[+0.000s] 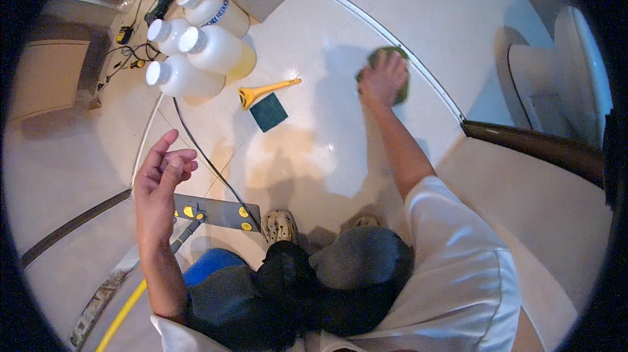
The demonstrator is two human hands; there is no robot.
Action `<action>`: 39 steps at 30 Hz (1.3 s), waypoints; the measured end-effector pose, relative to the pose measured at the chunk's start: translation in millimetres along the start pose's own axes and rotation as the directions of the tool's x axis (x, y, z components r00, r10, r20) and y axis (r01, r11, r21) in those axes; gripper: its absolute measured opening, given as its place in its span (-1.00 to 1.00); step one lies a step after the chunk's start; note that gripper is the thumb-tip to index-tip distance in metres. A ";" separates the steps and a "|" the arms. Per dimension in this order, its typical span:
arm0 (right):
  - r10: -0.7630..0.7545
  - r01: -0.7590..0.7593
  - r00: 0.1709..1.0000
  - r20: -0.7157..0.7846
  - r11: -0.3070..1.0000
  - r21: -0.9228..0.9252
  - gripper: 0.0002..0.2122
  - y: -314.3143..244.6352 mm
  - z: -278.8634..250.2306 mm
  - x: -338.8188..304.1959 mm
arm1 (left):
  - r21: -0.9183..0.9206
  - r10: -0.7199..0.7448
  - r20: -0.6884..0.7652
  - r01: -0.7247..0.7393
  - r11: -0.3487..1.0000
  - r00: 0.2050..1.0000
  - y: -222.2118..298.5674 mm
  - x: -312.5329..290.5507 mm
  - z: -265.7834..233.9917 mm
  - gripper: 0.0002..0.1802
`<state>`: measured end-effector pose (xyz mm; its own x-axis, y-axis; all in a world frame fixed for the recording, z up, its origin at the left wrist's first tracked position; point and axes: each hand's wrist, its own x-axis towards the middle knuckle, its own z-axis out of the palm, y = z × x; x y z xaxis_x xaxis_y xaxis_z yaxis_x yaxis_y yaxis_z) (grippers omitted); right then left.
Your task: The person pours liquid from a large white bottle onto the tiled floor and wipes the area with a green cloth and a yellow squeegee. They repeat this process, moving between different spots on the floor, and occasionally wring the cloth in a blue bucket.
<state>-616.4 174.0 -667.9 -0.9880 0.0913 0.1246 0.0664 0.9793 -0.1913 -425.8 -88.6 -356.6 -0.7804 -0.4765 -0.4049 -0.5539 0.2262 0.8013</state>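
Observation:
My right hand [384, 80] is stretched out over the floor and presses down on a green cloth [401, 92] beside a pale metal threshold strip [418, 64]. Its fingers lie across the cloth, which is partly hidden beneath them. In the air at the left is my left hand [163, 167], empty, its fingers loosely bent and apart. Below it lies a grey flat mop head [226, 212] with yellow round pieces. A yellow scraper [265, 91] and a square dark green scouring pad [269, 112] rest on the floor between my hands.
Several white plastic bottles [219, 51] with white caps stand at the upper left, close to a wall corner. A black cable [203, 149] crosses the floor. On the right, past the threshold, is a white toilet [543, 77]. A yellow pole [124, 313] lies lower left.

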 end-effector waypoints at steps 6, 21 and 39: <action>-0.597 0.586 0.801 0.054 0.798 0.139 -0.64 -123.9 40.7 55.3 | -0.067 -0.098 -0.142 0.089 0.994 0.985 -12.3 1.6 -35.9 -0.54; -0.867 0.817 0.491 -0.091 0.421 0.395 -0.64 48.9 0.2 -116.0 | 0.011 0.008 -0.836 0.003 1.000 0.548 -80.8 -224.4 -172.4 -0.51; -0.876 -0.598 -0.437 0.205 0.453 0.661 -0.60 -368.1 -265.3 -315.6 | -0.170 0.093 -0.435 -0.184 0.968 0.896 -182.5 -277.3 -214.0 -0.20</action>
<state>-291.9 -167.3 -378.6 0.3452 -0.9345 -0.0867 0.5282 0.2699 -0.8051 -46.2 -179.5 -296.2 -0.6244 -0.7752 -0.0961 -0.3434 0.1619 0.9251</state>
